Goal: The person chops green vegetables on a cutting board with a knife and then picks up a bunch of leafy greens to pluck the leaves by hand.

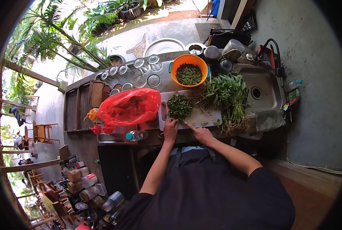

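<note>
A white cutting board (207, 115) lies on the counter, with a mound of chopped greens (180, 106) on its left part. My right hand (202, 134) grips a knife (181, 120), its dark blade pointing left toward my other hand. At the board's front edge, just below the mound, my left hand (170, 129) has its fingers drawn together close to the knife tip. Whatever they pinch is too small to make out. To the right, a large bunch of leafy greens with roots (234, 101) lies across the board's end. An orange colander (189, 58) behind the board contains more chopped greens.
A red plastic bag (130, 107) sits left of the board, beside a blue-capped bottle (136, 135) and sauce bottles. Several upturned glasses (154, 80) stand behind it. A steel sink (272, 82) with a black faucet (279, 57) is at the right, a cloth (270, 119) over its front edge.
</note>
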The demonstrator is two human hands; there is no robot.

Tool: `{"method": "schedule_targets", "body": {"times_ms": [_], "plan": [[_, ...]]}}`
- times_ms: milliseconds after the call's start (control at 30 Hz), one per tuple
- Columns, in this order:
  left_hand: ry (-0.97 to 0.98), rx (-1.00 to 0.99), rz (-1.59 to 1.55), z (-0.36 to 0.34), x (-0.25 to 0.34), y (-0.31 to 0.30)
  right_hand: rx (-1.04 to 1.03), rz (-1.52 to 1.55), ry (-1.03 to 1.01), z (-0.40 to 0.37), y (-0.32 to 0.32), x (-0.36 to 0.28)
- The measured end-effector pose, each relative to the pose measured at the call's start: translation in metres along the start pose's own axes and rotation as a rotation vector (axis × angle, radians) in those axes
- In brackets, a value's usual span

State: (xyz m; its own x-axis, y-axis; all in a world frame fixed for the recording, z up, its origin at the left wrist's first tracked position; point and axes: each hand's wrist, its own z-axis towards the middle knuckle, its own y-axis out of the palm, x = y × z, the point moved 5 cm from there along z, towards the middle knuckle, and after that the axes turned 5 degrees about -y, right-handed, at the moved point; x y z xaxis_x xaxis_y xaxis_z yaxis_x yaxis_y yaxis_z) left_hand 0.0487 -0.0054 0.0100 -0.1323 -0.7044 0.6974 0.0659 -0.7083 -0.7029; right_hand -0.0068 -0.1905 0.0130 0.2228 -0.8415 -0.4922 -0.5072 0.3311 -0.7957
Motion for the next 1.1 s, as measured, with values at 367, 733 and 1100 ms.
{"method": "schedule_targets", "body": {"times_ms": [367,733,1100], "plan": [[-0.016,0.008,0.014,-0.009,0.006,0.007,0.028,-0.064,-0.009,-0.030,-0.033,0.004],[-0.032,0.004,0.009,-0.004,0.001,0.001,-0.032,-0.052,-0.025,-0.013,-0.056,-0.021],[-0.028,0.006,-0.033,-0.003,-0.002,-0.002,0.005,0.032,0.017,0.001,-0.014,-0.009]]}}
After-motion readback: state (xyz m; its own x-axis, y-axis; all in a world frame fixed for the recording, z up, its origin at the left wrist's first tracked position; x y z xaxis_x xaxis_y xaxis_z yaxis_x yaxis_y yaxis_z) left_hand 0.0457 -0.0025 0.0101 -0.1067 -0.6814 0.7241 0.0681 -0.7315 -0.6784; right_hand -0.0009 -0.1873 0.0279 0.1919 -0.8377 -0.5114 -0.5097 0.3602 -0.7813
